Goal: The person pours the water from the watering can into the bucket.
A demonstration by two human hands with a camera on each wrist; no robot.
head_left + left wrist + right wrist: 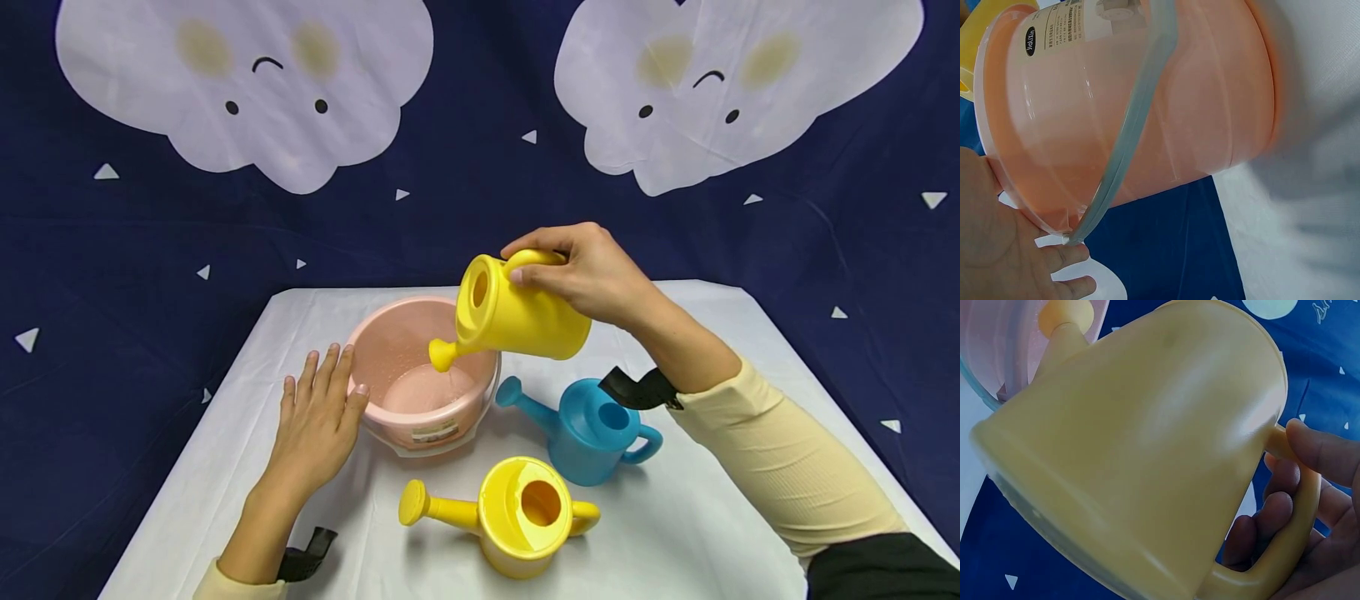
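Observation:
My right hand (592, 271) grips the handle of a yellow watering can (528, 321), its fingers curled through the handle (1297, 531) in the right wrist view. Tipped to the left, the can hangs above the right side of a pink bucket (426, 425), its sprinkler head (442, 355) over the opening. Drops and a shallow wet patch show inside the bucket. Against the bucket's left rim lies my left hand (318, 417), fingers straight. From the left wrist view, the palm (997, 244) is beside the rim and the grey bail handle (1125, 144) hangs down the bucket's side.
A blue watering can (588, 442) stands right of the bucket, spout pointing left. Nearer the front is a second yellow watering can (521, 533), also upright. A white cloth (660, 550) covers the table, and a dark blue backdrop (480, 217) with clouds hangs behind.

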